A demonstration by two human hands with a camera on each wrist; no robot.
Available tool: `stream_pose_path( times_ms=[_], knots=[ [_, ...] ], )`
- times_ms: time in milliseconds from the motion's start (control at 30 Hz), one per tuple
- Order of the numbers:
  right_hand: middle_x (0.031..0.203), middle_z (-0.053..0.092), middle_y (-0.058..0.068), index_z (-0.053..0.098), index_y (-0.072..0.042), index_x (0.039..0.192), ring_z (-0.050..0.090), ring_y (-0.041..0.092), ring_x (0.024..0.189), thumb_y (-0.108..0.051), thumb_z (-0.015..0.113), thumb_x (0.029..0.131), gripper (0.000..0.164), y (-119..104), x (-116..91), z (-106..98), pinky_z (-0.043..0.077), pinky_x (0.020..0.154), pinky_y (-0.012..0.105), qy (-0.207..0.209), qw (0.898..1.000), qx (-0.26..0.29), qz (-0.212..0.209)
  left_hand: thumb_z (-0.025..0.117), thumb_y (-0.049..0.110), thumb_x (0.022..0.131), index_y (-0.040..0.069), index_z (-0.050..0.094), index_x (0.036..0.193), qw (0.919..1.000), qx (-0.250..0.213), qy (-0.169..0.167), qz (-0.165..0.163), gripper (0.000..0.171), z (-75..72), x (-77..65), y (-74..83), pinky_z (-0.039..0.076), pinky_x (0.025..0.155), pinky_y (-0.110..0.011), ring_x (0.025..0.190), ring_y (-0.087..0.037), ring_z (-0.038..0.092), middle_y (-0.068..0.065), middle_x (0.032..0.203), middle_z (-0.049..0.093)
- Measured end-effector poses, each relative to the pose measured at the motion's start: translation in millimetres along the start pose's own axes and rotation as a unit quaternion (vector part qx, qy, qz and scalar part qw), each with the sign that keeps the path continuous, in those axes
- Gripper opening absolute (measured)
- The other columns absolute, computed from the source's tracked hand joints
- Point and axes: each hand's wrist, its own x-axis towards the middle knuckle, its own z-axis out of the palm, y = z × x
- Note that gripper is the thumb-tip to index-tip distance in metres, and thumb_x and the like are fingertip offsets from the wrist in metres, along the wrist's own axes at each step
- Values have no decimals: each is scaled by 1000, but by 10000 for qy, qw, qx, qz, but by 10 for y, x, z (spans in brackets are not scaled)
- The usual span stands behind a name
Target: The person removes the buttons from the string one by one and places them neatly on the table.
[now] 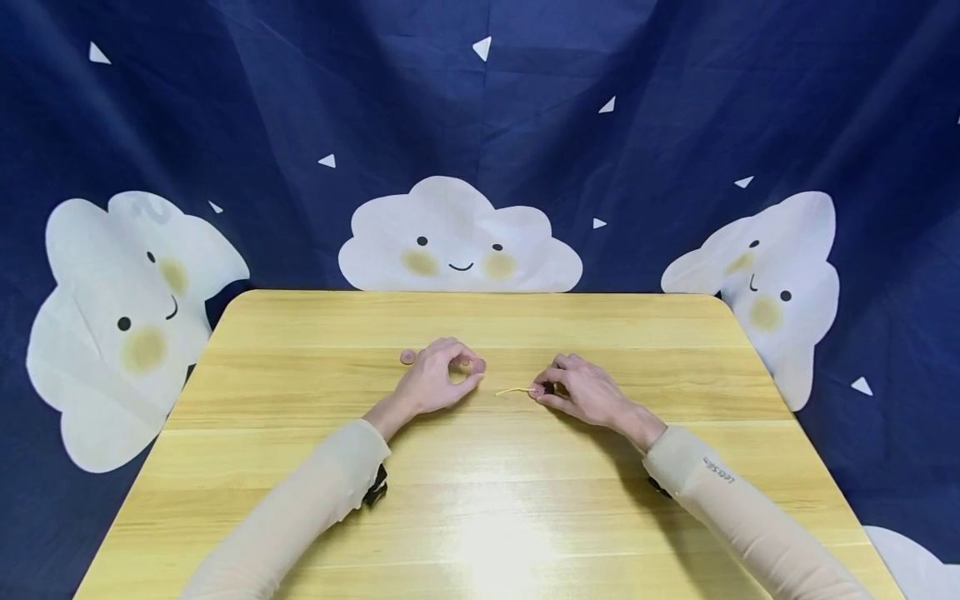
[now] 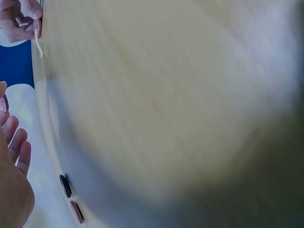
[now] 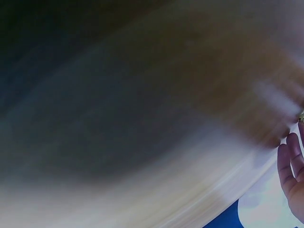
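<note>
My left hand (image 1: 433, 382) pinches a small pinkish-brown button (image 1: 477, 365) between thumb and forefinger, its other fingers spread behind in the left wrist view. Across from it, my right hand (image 1: 592, 393) grips another pinkish-brown button (image 1: 536, 391) by its edge. A thin yellow cord (image 1: 512, 390) runs from this second button toward the left hand, its end loose. Beside the back of the left hand lies a third brown button (image 1: 407, 357) on the table. In the left wrist view a black disc (image 2: 65, 186) rests close to that button.
Both hands are over the far half of a light wooden table (image 1: 465, 467). A dark blue curtain (image 1: 300, 100) with white clouds hangs behind its far edge. Black wrist straps (image 1: 377, 486) show under the pale sleeves.
</note>
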Motion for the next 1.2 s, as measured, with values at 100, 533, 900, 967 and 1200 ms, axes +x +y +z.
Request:
stream_pose_path(
  times_ms=[100, 533, 900, 967, 1200],
  knots=[
    [99, 68, -5, 79, -25, 114, 54, 11, 85, -39, 77, 96, 23, 5, -4, 5, 46, 72, 28, 1, 10000, -13, -11, 80, 36, 92, 20, 73, 108, 9998, 154, -38, -95, 23, -43, -4, -40, 55, 88, -40, 101, -19, 65, 0, 104, 72],
    [98, 67, -5, 79, -26, 114, 51, 10, 84, -39, 77, 96, 23, 2, -2, -11, 44, 71, 27, -27, 10000, 17, -19, 78, 31, 93, 16, 74, 103, 9981, 574, 17, 216, 19, -192, 56, -259, 58, 95, -39, 103, -21, 66, -2, 105, 73],
    [98, 67, -5, 79, -25, 114, 51, 11, 84, -39, 77, 96, 23, 8, 9, -3, 43, 71, 26, -36, 10000, 36, -14, 77, 32, 92, 11, 74, 105, 9956, 913, -118, 174, 25, -235, 112, -374, 55, 96, -40, 101, -23, 64, -5, 105, 73],
    [98, 67, -6, 79, -25, 114, 51, 11, 84, -39, 77, 96, 22, 6, 10, -5, 43, 71, 26, -36, 10000, 53, -23, 76, 32, 91, 10, 75, 106, 9948, 990, -185, 117, 26, -237, 115, -402, 55, 96, -41, 100, -23, 63, -5, 105, 73],
    [98, 67, -6, 79, -25, 115, 51, 10, 84, -38, 77, 96, 23, 8, 2, 4, 43, 72, 27, -37, 10000, 74, -16, 76, 32, 92, 12, 75, 106, 9918, 1193, -444, -113, 25, -254, 110, -468, 51, 90, -39, 95, -20, 56, -1, 100, 69]
  ],
)
